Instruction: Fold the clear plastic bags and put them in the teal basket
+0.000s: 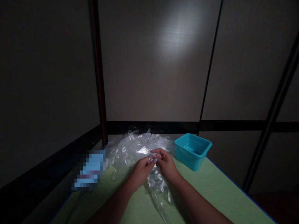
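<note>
Left hand [141, 170] and right hand [166, 164] together, each grip pinched closed on clear plastic [159, 183]; its tail drapes nearward over the table [210, 179]. Exact finger hold hard to make out, dim light. Uneven tugging could tear it; loose pile [121, 153] beyond might snag.

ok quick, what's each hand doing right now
Left hand: closed, fingertips pinching clear plastic.
Right hand: closed, also pinching the clear plastic, close beside the left.
</note>
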`<state>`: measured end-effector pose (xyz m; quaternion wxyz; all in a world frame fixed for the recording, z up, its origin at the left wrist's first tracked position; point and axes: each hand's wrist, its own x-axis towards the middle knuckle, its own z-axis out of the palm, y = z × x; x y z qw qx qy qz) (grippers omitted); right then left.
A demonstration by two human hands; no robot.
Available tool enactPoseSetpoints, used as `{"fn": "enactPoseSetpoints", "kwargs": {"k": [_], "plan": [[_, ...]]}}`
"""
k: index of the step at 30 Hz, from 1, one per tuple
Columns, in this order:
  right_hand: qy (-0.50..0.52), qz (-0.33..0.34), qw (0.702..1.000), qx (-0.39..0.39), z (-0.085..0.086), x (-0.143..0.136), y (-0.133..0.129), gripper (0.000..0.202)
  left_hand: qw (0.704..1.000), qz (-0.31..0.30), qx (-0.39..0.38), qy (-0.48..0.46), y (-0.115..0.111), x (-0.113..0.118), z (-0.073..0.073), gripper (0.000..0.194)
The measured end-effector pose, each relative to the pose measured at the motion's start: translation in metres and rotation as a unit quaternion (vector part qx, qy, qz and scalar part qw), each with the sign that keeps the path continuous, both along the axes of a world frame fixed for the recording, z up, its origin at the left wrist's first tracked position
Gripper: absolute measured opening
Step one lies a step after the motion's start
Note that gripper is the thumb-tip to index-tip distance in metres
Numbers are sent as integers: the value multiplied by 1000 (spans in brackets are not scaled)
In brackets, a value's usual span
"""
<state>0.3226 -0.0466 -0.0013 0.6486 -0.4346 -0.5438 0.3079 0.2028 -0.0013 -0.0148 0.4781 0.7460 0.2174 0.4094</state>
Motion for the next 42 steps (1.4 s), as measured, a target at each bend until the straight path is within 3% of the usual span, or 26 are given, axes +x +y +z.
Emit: {"fn": "enactPoseSetpoints", "kwargs": {"k": [5,10,13,15,17,21,28,33,36,40,42], "plan": [[11,-58,998,22,8,7,-8,24,992,44,-80,-82,5,-6,1,41],[3,-102,995,18,3,20,-4,27,981,96,-110,-125,11,-16,9,44],[-18,-100,995,24,1,22,-2,27,960,69,-208,-175,11,-18,15,52],[-53,-78,995,40,3,21,-4,25,939,30,-297,-170,9,-18,17,58],[-103,-43,992,55,6,17,-7,22,930,13,-336,-149,7,-17,16,55],[-178,4,982,58,10,10,-14,21,929,17,-320,-183,8,-18,11,32],[-322,-127,935,75,9,13,-15,22,903,21,-319,-286,21,-25,14,23],[-325,-162,930,65,4,15,-12,31,883,28,-308,-354,31,-32,18,24],[-321,-135,936,59,2,15,-12,40,883,20,-309,-353,29,-32,20,23],[-378,-109,918,59,1,15,-11,8,901,-9,-307,-307,18,-24,18,29],[-380,-113,916,65,2,15,-11,11,908,-13,-316,-275,13,-20,15,28]]}}
